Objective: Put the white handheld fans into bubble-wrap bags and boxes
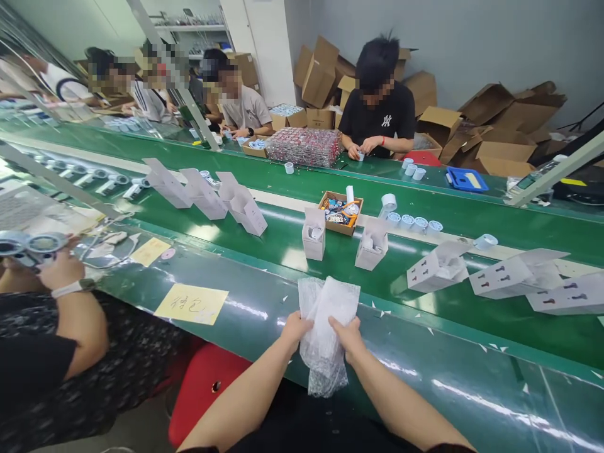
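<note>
Above the near edge of the bench I hold a crinkled, whitish bubble-wrap bag point(325, 371) between both hands. My left hand point(295, 330) grips its left side, the thumb lying on the front. On the right side my right hand point(348, 336) pinches it, thumb also on top. A smoother white layer point(336, 305) covers the upper front of the bag; whether it is a separate sheet I cannot tell. Just beyond, two open white boxes point(313, 245) point(371, 248) stand on the green belt with white wrapped contents showing.
More open white boxes point(443, 270) line the belt on both sides. A cardboard tray point(340, 214) holds small parts. A yellow note point(192, 304) lies left on the bench. A co-worker's hand point(61, 267) holds grey devices at far left. Other people sit opposite.
</note>
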A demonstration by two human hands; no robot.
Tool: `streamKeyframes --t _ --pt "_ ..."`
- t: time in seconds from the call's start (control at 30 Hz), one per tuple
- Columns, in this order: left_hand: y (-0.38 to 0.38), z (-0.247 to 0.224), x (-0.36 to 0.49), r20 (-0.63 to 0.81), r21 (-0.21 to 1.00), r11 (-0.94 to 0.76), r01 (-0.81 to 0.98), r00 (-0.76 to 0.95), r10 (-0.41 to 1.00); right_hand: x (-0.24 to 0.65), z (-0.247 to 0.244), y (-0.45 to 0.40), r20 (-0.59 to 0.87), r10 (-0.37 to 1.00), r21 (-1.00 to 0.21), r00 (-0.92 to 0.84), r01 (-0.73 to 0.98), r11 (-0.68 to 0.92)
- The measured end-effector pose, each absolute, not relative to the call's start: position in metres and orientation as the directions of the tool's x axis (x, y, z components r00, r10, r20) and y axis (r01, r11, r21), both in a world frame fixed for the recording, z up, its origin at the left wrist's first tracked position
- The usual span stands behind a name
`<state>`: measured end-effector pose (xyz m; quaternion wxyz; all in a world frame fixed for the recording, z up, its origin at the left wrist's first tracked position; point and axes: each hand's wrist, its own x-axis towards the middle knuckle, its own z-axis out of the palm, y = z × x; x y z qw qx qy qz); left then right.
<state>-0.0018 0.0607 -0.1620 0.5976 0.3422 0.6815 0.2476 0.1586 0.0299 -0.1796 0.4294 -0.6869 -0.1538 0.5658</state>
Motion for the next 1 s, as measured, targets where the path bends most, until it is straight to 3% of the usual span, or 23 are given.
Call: streamKeyframes --t 0.1,0.23,0.43,0.57,0.67,0.83,1.0 --pt "0.061 -0.156 0.007 -0.664 0.747 0.661 0.063 0.062 0.745 0.16 -0.18 0.045 -0.693 0.699 -0.697 0.175 -0.41 -0.588" --pt "0.074 -0.144 -0.003 -0.672 0.74 0.673 0.0 0.044 0.739 0.187 -0.176 0.058 -0.689 0.721 -0.62 0.076 -0.577 -0.532" --pt "0.071 -0.139 -0.008 -0.669 0.733 0.668 0.125 -0.046 0.742 0.221 -0.164 0.058 -0.678 0.735 -0.519 -0.023 -0.692 -0.501" --pt "0.039 -0.148 0.015 -0.623 0.737 0.61 0.291 -0.058 0.78 0.234 -0.15 0.054 -0.67 0.738 -0.471 -0.077 -0.724 -0.503" --pt "0.028 -0.151 0.026 -0.601 0.744 0.586 0.32 -0.062 0.797 0.256 -0.133 0.034 -0.655 0.746 -0.442 -0.119 -0.74 -0.506" --pt "0.052 -0.128 0.026 -0.603 0.788 0.592 0.17 0.021 0.797 0.273 -0.112 -0.005 -0.613 0.711 -0.397 -0.344 -0.645 -0.654" --pt "0.075 -0.09 0.035 -0.573 0.813 0.583 -0.004 0.178 0.8 0.266 -0.116 -0.004 -0.601 0.723 -0.47 -0.341 -0.581 -0.665"
